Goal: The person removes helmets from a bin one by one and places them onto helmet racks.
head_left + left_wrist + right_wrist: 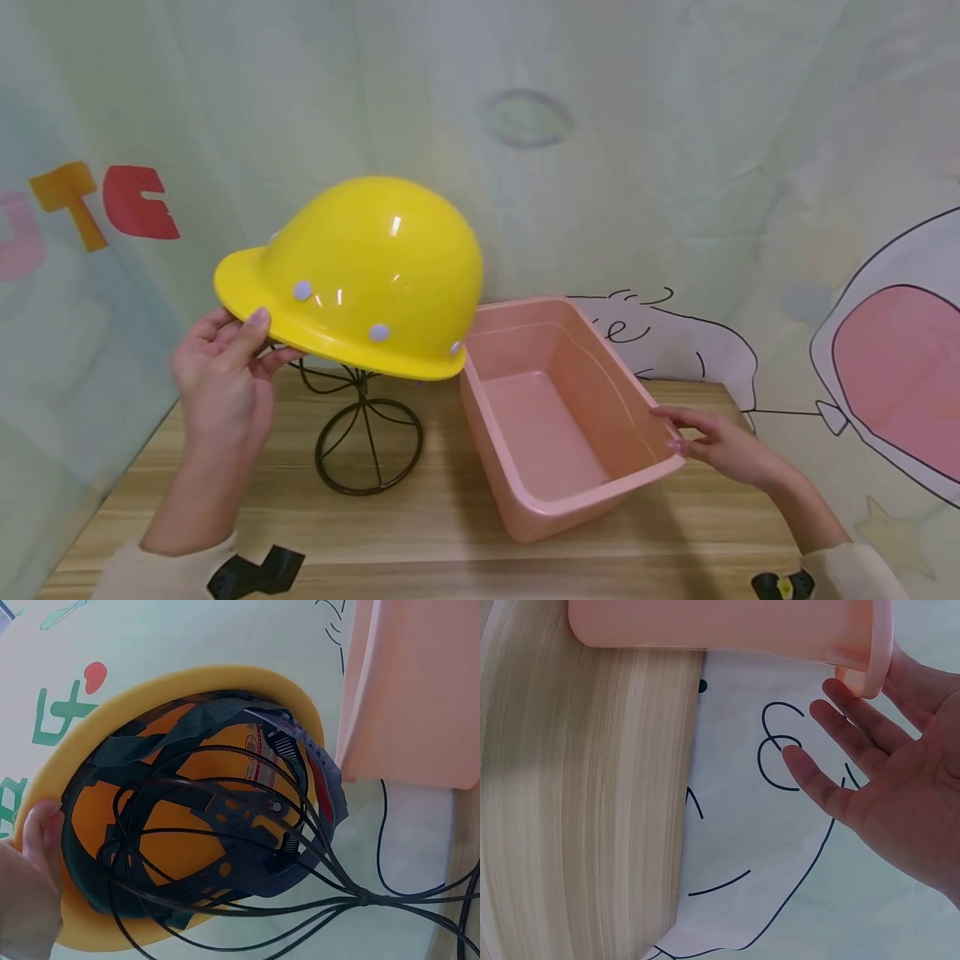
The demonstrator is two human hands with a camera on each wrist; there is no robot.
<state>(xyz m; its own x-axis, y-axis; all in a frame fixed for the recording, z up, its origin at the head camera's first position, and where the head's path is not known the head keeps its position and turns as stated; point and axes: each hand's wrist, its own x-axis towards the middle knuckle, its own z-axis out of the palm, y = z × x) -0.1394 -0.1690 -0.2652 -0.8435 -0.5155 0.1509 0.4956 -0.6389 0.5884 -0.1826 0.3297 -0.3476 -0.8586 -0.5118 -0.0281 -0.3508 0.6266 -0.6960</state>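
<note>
My left hand (228, 387) grips the brim of a yellow hard hat (375, 267), with the thumb on top. The hard hat is held over a black wire stand (367, 446), its upper part hidden by the shell in the head view. From the left wrist, the dark straps and headband (247, 855) inside the hat show, with the stand's wires crossing in front. On the other side, my right hand (723, 446) pinches the near right corner rim of a pink plastic basin (487, 433). Its other fingers (817, 780) spread out beside the rim.
The basin sits at an angle, right of the stand, its far left corner close to the hat's back edge. Beneath is a wood-grain tabletop (300, 533). A printed cloth backdrop (637, 167) hangs behind and along the sides.
</note>
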